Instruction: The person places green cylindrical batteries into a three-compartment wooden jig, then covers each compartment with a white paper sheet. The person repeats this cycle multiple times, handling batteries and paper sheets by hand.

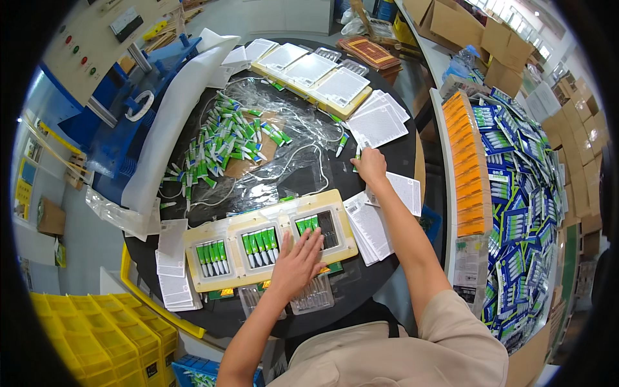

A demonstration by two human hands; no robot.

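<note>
A cream-coloured tray frame (232,280) with three windows lies at the near side of the round black table. Small green-and-white tubes (260,246) stand side by side in its left and middle windows. In the right window, tubes fill the left part and bare dark plastic slots (329,229) show beside them. My left hand (300,258) rests on the tubes in that window, fingers stretched out. Farther right, my right hand (371,169) pinches a small green tube (356,158) above the printed white cards. A loose tube (342,144) lies just beyond it.
A heap of loose tubes (222,138) lies on clear plastic film left of centre. A second frame (309,97) holding white cards is at the back. Stacked cards (367,226) sit on the right, clear blister trays (313,297) in front. Blister packs (516,219) fill a side bench.
</note>
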